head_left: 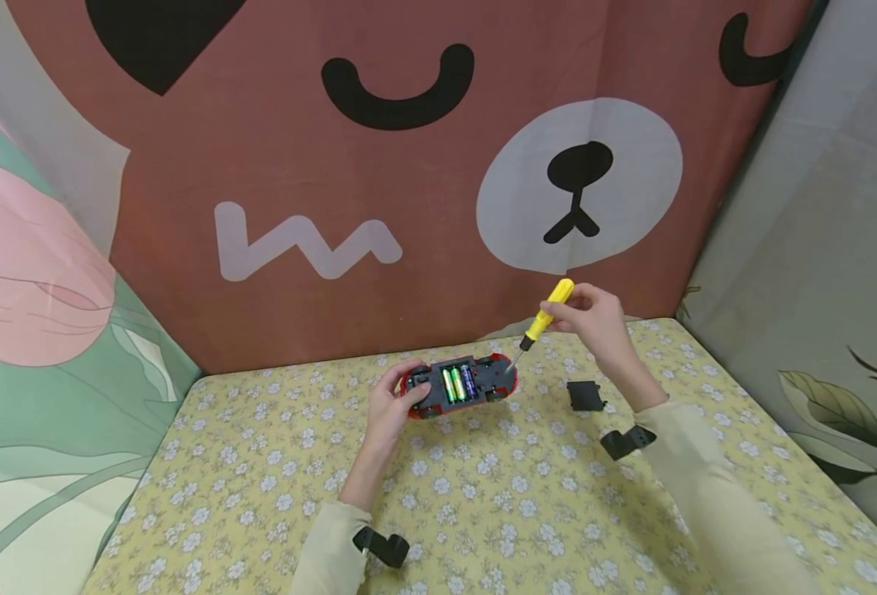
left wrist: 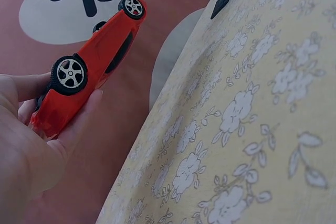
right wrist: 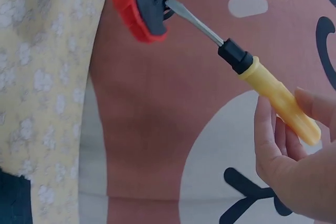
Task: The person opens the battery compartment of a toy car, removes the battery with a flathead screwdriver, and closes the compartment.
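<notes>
A red toy car [head_left: 488, 376] is held belly up by my left hand [head_left: 392, 406], which grips it at one end with the thumb across the black underside. Several batteries [head_left: 459, 384], green and dark blue, lie in its uncovered compartment. My right hand [head_left: 594, 322] pinches the yellow handle of a screwdriver [head_left: 550, 312]. The screwdriver slants down to the car's far end, its metal tip right at the underside. In the left wrist view, the car's red side and silver-spoked wheels [left wrist: 69, 75] show. The flat blade [right wrist: 181, 10] appears in the right wrist view.
A black battery cover [head_left: 585, 396] lies on the table to the right of the car. The table wears a yellow flowered cloth [head_left: 259, 487]. Behind it hangs a curtain [head_left: 297, 322] with a bear's face, and patterned curtains [head_left: 817, 289] flank both sides.
</notes>
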`<state>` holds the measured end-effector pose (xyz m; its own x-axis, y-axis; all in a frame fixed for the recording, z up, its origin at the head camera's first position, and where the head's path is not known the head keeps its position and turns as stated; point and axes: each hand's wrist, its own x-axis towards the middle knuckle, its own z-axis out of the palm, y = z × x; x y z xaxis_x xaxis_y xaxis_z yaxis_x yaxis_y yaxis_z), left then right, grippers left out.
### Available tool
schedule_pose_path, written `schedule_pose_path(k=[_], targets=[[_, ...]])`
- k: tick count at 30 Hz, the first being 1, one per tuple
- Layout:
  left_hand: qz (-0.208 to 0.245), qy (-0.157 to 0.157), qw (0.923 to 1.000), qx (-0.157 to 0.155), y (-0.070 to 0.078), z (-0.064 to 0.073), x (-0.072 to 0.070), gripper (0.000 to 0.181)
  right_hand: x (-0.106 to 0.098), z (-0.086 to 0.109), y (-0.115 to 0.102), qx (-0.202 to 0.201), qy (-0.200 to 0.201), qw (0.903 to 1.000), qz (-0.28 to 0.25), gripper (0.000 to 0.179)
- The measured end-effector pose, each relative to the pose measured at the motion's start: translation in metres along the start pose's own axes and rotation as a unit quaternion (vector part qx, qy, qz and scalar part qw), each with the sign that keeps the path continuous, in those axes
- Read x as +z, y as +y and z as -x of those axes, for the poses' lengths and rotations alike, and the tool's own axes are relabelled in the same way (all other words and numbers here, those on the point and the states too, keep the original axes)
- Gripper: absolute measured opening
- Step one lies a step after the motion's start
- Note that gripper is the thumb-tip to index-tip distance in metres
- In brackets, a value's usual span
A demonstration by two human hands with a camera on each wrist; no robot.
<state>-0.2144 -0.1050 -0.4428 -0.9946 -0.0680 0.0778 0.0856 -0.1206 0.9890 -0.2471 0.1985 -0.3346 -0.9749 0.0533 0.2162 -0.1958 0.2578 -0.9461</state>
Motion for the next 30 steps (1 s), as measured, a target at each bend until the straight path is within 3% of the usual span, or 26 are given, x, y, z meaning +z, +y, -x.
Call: schedule_pose_path(k=[5, 12, 30], targets=[[0.002, -0.001, 1.0, -0.002, 0.001, 0.0, 0.001, 0.046, 0.004, 0.0, -0.006, -0.005, 0.004, 0.9997, -0.025, 0.041], [-0.002, -0.001, 1.0, -0.001, 0.002, 0.001, 0.002, 0.043, 0.013, 0.001, -0.013, -0.015, -0.021, 0.9973, -0.069, 0.035], [0.002, -0.003, 1.0, 0.008, 0.0, 0.002, 0.003, 0.043, 0.049, 0.003, -0.017, -0.026, -0.047, 0.991, -0.122, 0.027]])
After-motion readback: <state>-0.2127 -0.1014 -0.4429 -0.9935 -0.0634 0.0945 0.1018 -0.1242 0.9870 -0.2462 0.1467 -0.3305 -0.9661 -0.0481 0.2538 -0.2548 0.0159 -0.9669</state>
